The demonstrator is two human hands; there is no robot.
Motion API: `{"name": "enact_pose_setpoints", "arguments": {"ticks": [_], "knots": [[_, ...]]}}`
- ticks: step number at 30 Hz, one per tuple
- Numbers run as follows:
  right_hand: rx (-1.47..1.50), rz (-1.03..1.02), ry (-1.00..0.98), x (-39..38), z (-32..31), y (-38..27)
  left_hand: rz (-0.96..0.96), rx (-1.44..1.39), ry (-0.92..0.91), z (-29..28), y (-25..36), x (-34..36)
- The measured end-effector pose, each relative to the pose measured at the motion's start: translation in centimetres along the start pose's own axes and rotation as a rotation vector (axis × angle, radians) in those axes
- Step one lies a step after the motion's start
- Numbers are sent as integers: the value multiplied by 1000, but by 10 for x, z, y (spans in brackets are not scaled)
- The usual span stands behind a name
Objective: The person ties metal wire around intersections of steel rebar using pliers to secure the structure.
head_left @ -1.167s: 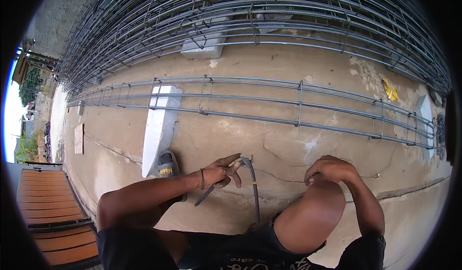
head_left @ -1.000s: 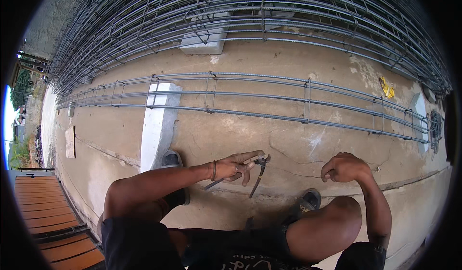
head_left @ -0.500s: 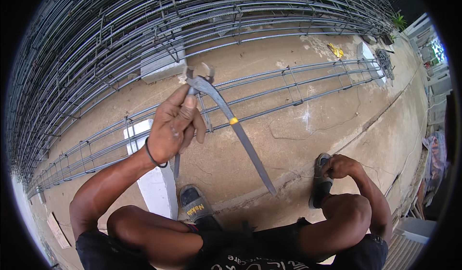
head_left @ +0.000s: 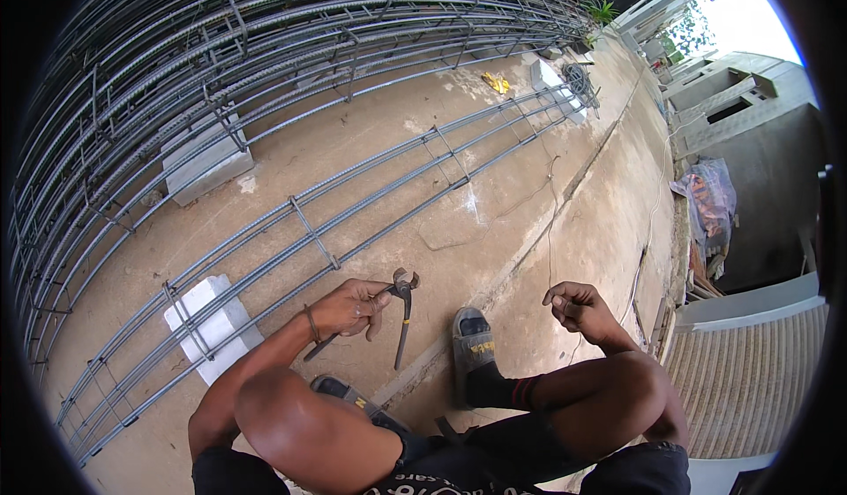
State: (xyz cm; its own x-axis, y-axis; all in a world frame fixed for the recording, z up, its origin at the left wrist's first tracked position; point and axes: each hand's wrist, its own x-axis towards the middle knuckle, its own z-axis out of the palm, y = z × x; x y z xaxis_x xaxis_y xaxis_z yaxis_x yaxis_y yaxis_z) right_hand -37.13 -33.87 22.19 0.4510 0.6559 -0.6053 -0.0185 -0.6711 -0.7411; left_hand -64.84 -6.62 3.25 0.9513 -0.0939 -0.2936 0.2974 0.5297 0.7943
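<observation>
Near my left knee, my left hand (head_left: pixel 351 308) grips steel pincers (head_left: pixel 404 294) close to their head. The jaws point up and stand apart; one handle, with a yellow band, hangs free, and the other passes under my fingers. To the right, above my right knee, my right hand (head_left: pixel 584 312) is closed, thumb and forefinger pinched together. A thin wire (head_left: pixel 550 230) rises from those fingertips toward the far floor. Beyond my left hand lies a long, narrow rebar cage (head_left: pixel 309 228), resting partly on a white block (head_left: pixel 210 323). Neither hand touches the cage.
A large stack of rebar cages (head_left: pixel 291 45) fills the far left, propped on a pale block (head_left: pixel 207 160). Another white block (head_left: pixel 556 89) and a wire coil (head_left: pixel 578 80) sit at the cage's far end, near a yellow scrap (head_left: pixel 496 82). Corrugated sheeting (head_left: pixel 750 380) stands at right.
My left hand has lowered the pincers toward my knees. My right hand has lifted away from beside my foot and now pinches a wire. The view has swung to the right.
</observation>
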Motion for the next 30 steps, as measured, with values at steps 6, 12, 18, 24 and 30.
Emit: {"name": "enact_pose_setpoints", "arguments": {"ticks": [6, 12, 18, 24, 30], "knots": [[-272, -169, -314, 85, 70, -4, 448, 1375, 892, 16, -129, 26], [-568, -354, -496, 130, 95, 24, 602, -118, 963, 21, 31, 10], [-1000, -788, -420, 149, 136, 40, 420, -199, 1334, 32, 26, 1], [-253, -850, -326, 175, 166, 23, 424, -261, 1386, 44, 32, 29], [259, -204, -721, 197, 194, 1, 411, -208, 1390, 39, 27, 21]]}}
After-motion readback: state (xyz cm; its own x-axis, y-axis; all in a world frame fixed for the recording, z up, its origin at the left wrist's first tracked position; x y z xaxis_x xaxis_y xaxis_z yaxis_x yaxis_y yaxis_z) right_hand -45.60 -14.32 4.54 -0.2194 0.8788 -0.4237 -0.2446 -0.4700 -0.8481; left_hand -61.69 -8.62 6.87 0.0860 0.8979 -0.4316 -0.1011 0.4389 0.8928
